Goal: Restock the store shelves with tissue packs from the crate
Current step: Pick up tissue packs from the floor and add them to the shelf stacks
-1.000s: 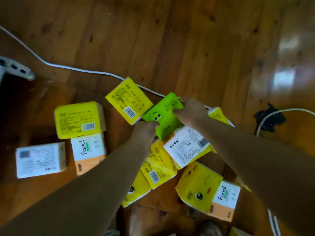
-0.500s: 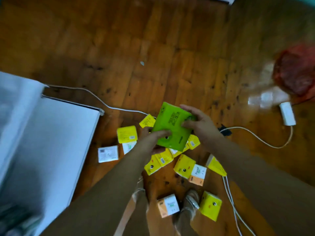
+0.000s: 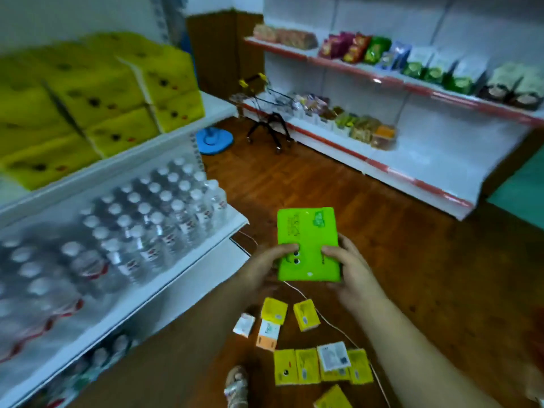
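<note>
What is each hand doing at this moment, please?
Left hand: closed on the green tissue pack, gripping its left side.
Right hand: closed on the same pack, gripping its right side.

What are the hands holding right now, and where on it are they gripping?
Both hands hold the green tissue pack by its near end: the left hand at the near left corner, the right hand at the near right corner, thumbs on top.
</note>
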Demonstrator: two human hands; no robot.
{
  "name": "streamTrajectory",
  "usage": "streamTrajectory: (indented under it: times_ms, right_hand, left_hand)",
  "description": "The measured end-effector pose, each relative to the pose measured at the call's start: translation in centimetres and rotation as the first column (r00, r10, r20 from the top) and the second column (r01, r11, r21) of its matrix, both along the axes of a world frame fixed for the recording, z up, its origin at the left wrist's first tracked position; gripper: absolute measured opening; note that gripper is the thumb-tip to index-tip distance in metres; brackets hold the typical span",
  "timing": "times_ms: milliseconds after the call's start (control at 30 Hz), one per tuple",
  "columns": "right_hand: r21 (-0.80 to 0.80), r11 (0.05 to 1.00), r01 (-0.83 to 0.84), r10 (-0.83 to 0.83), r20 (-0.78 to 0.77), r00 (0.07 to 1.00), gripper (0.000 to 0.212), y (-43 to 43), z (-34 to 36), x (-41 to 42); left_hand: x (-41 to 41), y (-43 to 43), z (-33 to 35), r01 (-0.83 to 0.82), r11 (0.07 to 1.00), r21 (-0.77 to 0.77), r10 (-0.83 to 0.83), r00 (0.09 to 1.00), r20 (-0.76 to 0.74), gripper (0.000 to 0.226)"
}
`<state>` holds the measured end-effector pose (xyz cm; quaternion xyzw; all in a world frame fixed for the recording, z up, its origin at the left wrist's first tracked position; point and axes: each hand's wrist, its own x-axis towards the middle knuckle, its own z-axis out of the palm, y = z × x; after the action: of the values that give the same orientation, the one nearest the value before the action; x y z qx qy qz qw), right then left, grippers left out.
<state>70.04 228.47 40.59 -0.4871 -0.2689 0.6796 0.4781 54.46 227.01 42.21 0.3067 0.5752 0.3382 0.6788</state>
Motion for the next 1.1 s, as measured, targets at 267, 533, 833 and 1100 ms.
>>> streamTrajectory:
  times_ms: [267, 533, 833, 1100]
  right_hand:
    - [0.173, 0.844, -0.507, 0.507, 0.044, 0.861, 0.038, -3.8, 12.3, -11.2]
    - [0.212, 0.716, -0.666, 0.661, 0.101, 0.743, 0.007, -7.7, 17.3, -23.6]
    - [0.138, 0.665, -0.734, 0.718, 0.149, 0.679, 0.034, -14.2, 15.3, -40.1]
    - [0.208, 0.713, -0.67, 0.642, 0.189, 0.743, 0.013, -15.5, 17.8, -50.8]
  left_hand:
    - [-11.3, -7.3, 10.9, -0.445, 0.824, 0.35, 0.461, 0.886, 0.042, 0.05]
    - [-22.6, -15.8, 16.0, -0.729, 0.568, 0.382, 0.729, 0.661, 0.177, 0.057]
    - [-36.2, -22.2, 14.5, -0.928, 0.285, 0.24, 0.896, 0.347, 0.275, 0.046]
    - [-44.4, -27.5, 17.5, -0.647, 0.501, 0.575, 0.844, 0.219, -0.489, 0.04]
